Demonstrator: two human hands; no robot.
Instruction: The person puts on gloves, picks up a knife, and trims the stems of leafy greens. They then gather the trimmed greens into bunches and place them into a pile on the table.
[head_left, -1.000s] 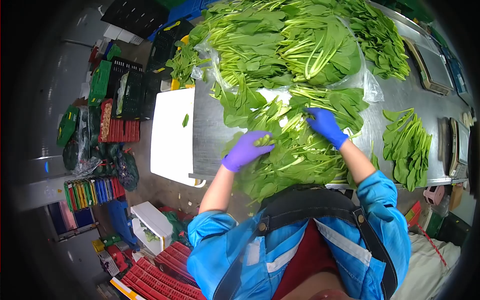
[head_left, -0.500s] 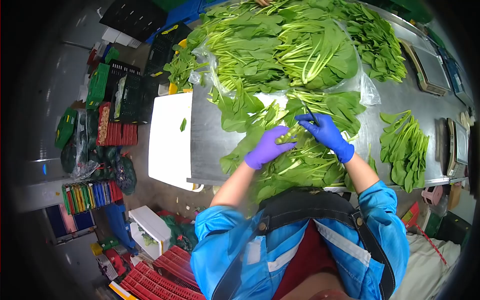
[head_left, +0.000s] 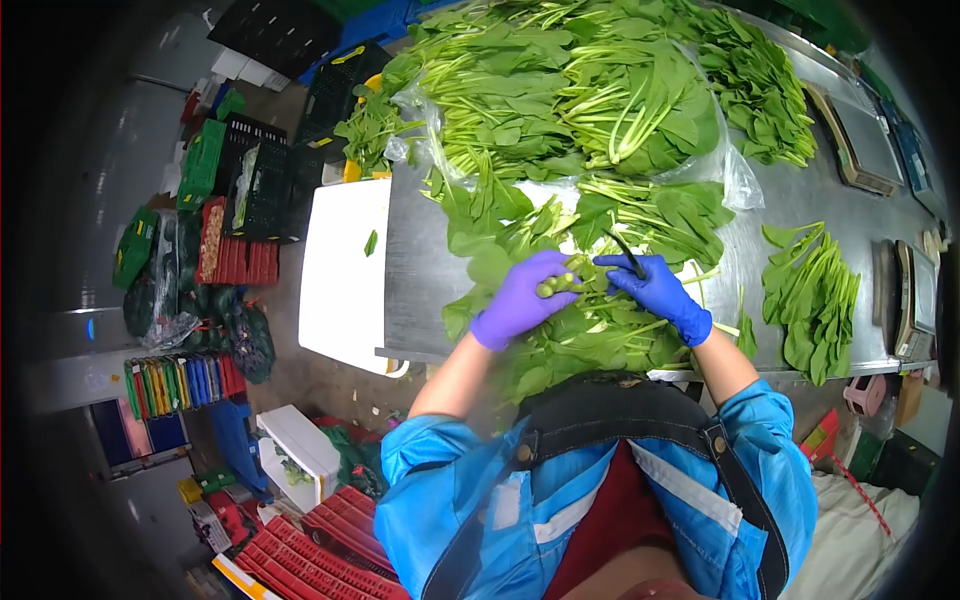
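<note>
My left hand [head_left: 524, 301], in a purple glove, is closed round a bunch of green stems [head_left: 560, 285], cut ends showing at the thumb. Just right of it, my right hand [head_left: 655, 297], in a blue glove, grips a dark knife [head_left: 627, 250] whose thin blade points up and left. Loose leafy greens [head_left: 620, 350] lie under and around both hands. Beyond them, a large heap of leafy greens [head_left: 500, 90] rests on clear plastic. Another small bunch [head_left: 812, 295] lies separately at the right of the metal table [head_left: 415, 270].
Weighing scales [head_left: 852, 135] stand along the right side. A white board [head_left: 345, 270] adjoins the table's left end. Crates [head_left: 200, 165] and net bags [head_left: 250, 340] are at the left. Red crates [head_left: 310, 555] and a white foam box [head_left: 300, 455] are below left.
My left hand has moved slightly left and up with the stems, turning their cut ends into view. The blade in my right hand has tilted further left, and the hand has lowered slightly.
</note>
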